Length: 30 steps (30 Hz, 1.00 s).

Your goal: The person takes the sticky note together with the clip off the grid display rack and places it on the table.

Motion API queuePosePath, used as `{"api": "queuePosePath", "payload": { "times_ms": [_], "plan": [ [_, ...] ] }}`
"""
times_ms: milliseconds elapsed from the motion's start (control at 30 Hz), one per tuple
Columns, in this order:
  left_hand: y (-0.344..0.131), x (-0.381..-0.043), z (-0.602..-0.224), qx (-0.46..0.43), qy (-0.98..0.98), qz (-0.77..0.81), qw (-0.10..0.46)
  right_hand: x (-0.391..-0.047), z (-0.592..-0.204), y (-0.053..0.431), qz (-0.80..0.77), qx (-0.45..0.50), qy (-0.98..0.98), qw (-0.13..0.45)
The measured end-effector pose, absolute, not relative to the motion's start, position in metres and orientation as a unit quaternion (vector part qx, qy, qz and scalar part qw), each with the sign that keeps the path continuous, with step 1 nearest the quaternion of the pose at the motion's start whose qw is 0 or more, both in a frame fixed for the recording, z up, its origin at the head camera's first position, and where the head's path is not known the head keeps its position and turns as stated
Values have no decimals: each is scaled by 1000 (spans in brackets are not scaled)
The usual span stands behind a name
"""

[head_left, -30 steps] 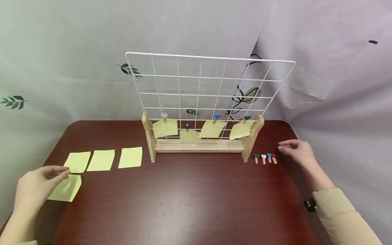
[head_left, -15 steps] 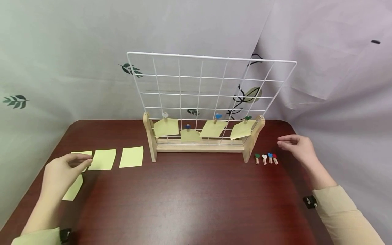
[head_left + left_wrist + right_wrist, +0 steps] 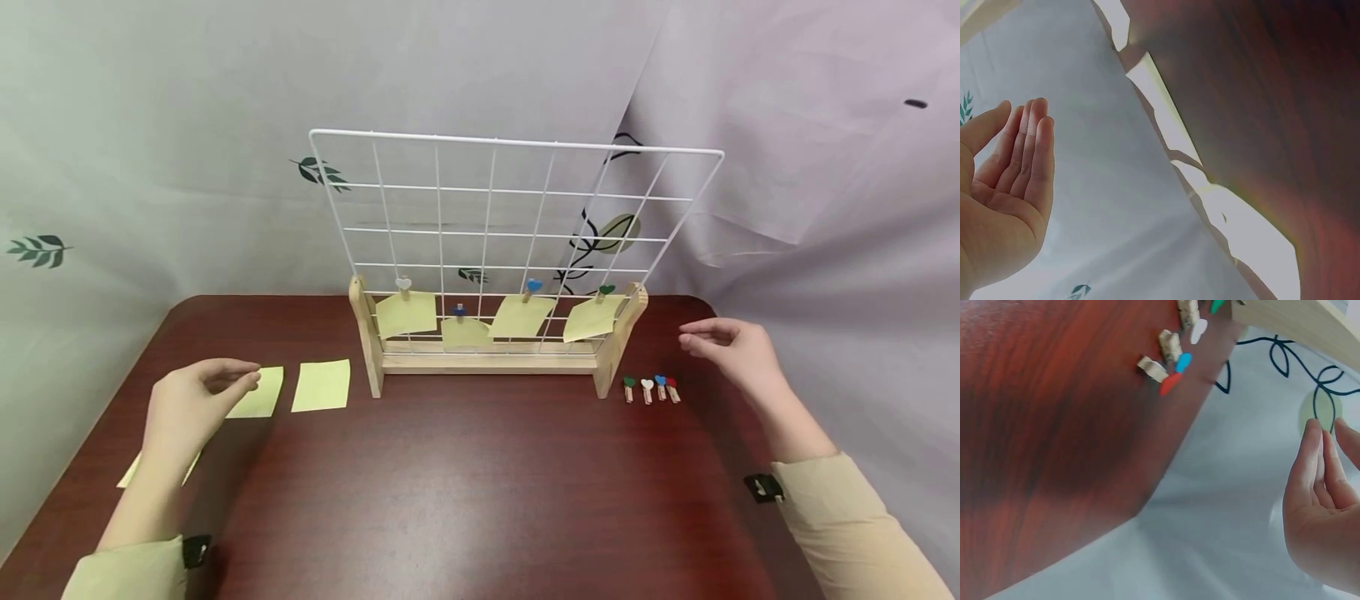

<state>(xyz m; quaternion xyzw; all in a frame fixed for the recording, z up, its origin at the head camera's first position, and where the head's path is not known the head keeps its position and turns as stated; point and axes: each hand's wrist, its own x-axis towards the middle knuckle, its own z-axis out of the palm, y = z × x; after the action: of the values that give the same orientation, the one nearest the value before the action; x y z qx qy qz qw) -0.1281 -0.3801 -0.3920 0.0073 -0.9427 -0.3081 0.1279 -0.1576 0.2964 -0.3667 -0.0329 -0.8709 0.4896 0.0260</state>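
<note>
My left hand (image 3: 193, 408) hovers above the yellow sticky notes on the left of the table, with fingers nearly straight and nothing between thumb and fingertips. Its fingertips overlap a note (image 3: 262, 398) in the head view; another note (image 3: 321, 386) lies just to the right. A further note (image 3: 129, 475) peeks out behind the wrist, mostly hidden. In the left wrist view the palm (image 3: 1004, 212) is bare. My right hand (image 3: 738, 354) is held up at the right edge, its fingers extended and holding nothing, near small heart clothespins in green (image 3: 628, 388), white (image 3: 647, 390), blue (image 3: 661, 387) and red (image 3: 673, 390).
A white wire grid (image 3: 487, 191) stands in a wooden base (image 3: 487, 363) at the table's back. Several yellow notes (image 3: 522, 317) hang on its lower part from heart clothespins. A pale curtain (image 3: 225, 150) with leaf prints hangs behind the dark red table (image 3: 480, 500).
My left hand has moved right and a little away from me, across the row of notes. My right hand has risen slightly. The notes and clothespins have stayed put.
</note>
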Motion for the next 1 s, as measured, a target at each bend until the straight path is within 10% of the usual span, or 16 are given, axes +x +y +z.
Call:
{"api": "queuePosePath", "payload": {
  "times_ms": [1000],
  "plan": [
    [-314,-141,-384,-28,-913,-382,142,-148,-328,259,418,10,-906,62]
  ]
}}
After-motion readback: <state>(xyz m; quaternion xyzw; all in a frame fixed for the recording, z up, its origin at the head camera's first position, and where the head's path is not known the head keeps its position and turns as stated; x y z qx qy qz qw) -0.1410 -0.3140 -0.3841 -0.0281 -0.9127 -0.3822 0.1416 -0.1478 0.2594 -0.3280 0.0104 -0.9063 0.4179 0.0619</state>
